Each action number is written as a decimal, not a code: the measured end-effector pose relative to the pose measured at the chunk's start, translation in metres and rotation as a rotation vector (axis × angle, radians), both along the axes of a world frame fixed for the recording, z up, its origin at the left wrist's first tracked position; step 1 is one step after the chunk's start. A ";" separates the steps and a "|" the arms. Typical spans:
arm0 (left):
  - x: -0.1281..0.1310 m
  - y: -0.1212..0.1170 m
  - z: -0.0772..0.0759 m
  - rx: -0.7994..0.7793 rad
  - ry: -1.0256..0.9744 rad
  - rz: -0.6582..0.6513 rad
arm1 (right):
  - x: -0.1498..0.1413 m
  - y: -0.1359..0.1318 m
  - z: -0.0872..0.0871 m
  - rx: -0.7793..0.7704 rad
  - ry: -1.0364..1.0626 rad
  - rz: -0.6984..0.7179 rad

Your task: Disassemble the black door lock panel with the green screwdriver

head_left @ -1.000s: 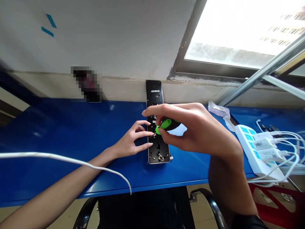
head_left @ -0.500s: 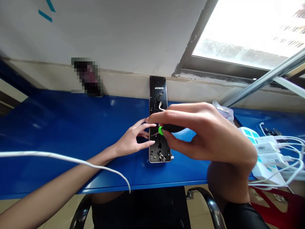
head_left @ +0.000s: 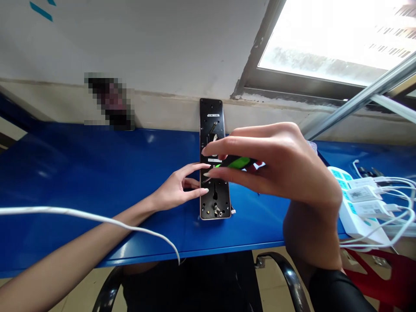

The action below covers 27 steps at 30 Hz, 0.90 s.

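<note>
A long black door lock panel (head_left: 224,195) lies on the blue table, its back face up, with screw holes, a keyhole-shaped slot and a metal post near its lower end. My left hand (head_left: 177,186) holds its left edge, thumb and index fingertip on the face, other fingers curled at the side. My right hand (head_left: 273,160) is closed around a black and green screwdriver (head_left: 238,163), above the panel's middle. The thin shaft slants down left toward the panel between my left thumb and index finger. The right hand partly hides the panel; whether the tip sits in a screw cannot be made out.
A white cable (head_left: 97,216) crosses over my left forearm. At right, a white power strip (head_left: 349,212) carries several chargers with white cables. A wall (head_left: 162,104) and window frame (head_left: 279,82) border the back. A pixelated object (head_left: 110,104) stands at back left.
My right hand has shifted slightly up and left with the screwdriver, showing more of its green handle. The left hand still holds the panel. The whole view has shifted a little.
</note>
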<state>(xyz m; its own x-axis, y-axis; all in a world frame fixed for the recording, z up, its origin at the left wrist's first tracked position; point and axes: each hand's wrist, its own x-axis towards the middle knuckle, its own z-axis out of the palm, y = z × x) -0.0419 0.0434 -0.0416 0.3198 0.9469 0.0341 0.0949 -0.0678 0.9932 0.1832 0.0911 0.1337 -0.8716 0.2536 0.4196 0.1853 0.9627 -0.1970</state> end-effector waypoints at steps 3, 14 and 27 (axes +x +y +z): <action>-0.001 0.000 0.001 -0.051 -0.014 -0.021 | -0.001 0.000 0.002 -0.065 -0.010 0.044; -0.003 0.002 -0.001 0.002 0.053 -0.008 | -0.001 0.002 -0.001 -0.043 0.027 0.071; -0.002 0.000 -0.003 0.042 0.059 0.003 | -0.002 0.005 0.001 -0.129 0.006 0.102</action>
<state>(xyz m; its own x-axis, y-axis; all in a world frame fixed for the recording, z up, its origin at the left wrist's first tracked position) -0.0437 0.0434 -0.0444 0.3196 0.9460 0.0551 0.1537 -0.1091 0.9821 0.1812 0.0960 0.1347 -0.8932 0.2163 0.3943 0.0869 0.9432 -0.3207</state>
